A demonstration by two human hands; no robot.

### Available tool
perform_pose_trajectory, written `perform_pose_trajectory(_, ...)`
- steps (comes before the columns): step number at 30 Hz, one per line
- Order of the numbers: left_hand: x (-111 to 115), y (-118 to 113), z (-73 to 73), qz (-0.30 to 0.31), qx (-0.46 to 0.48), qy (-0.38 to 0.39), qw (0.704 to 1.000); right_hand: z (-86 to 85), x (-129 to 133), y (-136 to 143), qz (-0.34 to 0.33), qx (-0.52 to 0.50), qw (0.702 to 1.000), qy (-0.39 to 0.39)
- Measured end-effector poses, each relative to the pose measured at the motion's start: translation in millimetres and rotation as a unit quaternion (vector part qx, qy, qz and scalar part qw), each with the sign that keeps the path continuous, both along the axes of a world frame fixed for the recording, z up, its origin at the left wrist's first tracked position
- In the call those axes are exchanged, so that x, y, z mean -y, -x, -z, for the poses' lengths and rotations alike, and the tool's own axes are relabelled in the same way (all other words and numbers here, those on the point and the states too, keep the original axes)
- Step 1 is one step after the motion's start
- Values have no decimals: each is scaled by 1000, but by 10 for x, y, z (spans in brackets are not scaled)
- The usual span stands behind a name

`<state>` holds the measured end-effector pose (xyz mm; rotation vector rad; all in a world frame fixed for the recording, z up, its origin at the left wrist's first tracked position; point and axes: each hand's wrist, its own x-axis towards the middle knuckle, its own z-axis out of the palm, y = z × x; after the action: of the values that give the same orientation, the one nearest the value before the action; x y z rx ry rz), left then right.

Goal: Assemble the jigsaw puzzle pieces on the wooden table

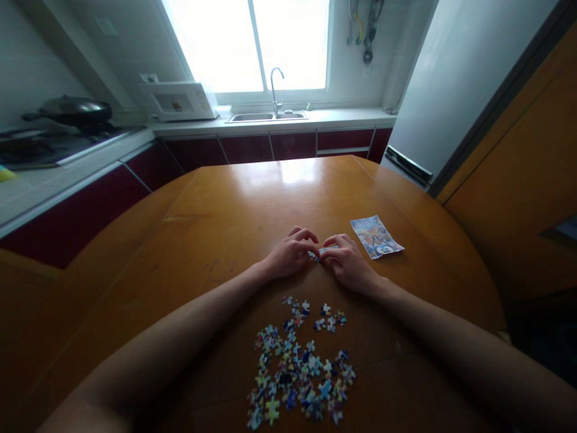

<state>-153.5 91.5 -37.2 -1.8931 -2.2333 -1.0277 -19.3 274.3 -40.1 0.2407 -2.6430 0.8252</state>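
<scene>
Joined jigsaw puzzle pieces point(329, 248) lie on the wooden table between my two hands, mostly covered by fingers. My left hand point(295, 252) rests on the table with bent fingers, its thumb and fingertips at the left edge of these pieces. From the other side my right hand point(347, 261) presses its curled fingers on them. Just how each hand grips the pieces is hidden. Nearer to me, between my forearms, spreads a pile of loose puzzle pieces point(297, 373). A small cluster of pieces point(331, 319) sits apart at its upper right.
A printed picture sheet point(376, 236) lies on the table point(270, 198) to the right of my hands. Beyond the table are a counter with a sink point(252, 117), a microwave point(178, 100) and a covered pan point(74, 109) on the stove. A refrigerator point(455, 78) stands at right.
</scene>
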Motion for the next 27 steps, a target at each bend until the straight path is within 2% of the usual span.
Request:
perform_pose_trajectory(18,-2,11,19,-9,-8,0,1000,-6,3,1,-2,11,1000,2)
perform_pose_trajectory(27,-3,17,27,-13,11,9,1000,1,19,7,-4,-8,999,31)
